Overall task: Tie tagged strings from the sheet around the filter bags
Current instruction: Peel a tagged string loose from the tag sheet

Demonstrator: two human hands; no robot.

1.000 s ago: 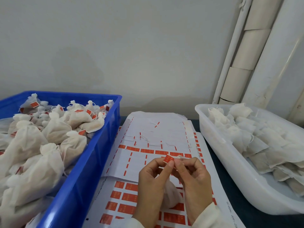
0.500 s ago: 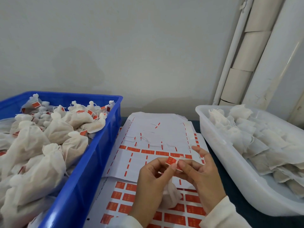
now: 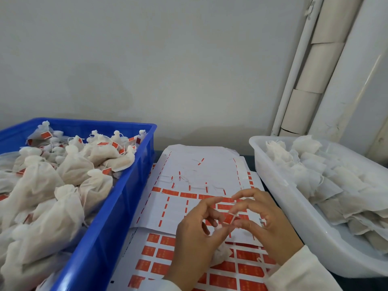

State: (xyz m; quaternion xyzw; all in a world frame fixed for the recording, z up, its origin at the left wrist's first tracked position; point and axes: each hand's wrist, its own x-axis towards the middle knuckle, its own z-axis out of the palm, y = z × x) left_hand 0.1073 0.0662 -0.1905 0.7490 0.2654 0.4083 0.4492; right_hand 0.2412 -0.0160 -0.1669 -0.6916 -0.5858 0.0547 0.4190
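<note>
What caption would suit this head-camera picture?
Both hands, left and right, work a red tag above the tag sheet.

Packing workshop: blue crate (image 3: 109, 217) and white tub (image 3: 294, 206) heaped with filter bags (image 3: 69, 171).

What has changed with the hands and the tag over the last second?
The red tag has dropped from above the fingertips to low between the hands. The right hand has opened its upper fingers and spread rightward, pinching the tag. The left hand has uncurled its forefinger while keeping the filter bag under its palm. The tag sheets, blue crate and white tub stayed put.
</note>
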